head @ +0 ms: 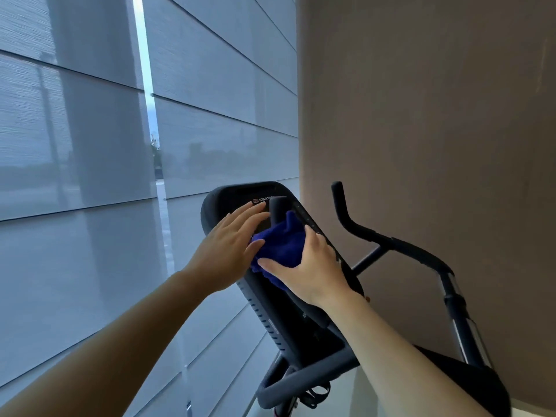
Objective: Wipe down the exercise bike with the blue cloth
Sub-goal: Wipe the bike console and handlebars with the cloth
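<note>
My right hand (313, 267) curls around the bunched blue cloth (281, 243), pressing it to the exercise bike (400, 246) console (228, 192) near its right edge. My left hand (230, 246) lies flat on the console, fingers straight, thumb touching the cloth.

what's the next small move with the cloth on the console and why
Probably slide the blue cloth up the console toward its logo end: the right hand grips it bunched at mid-panel, the left hand lies open beside it, and the upper face is uncovered.
</note>
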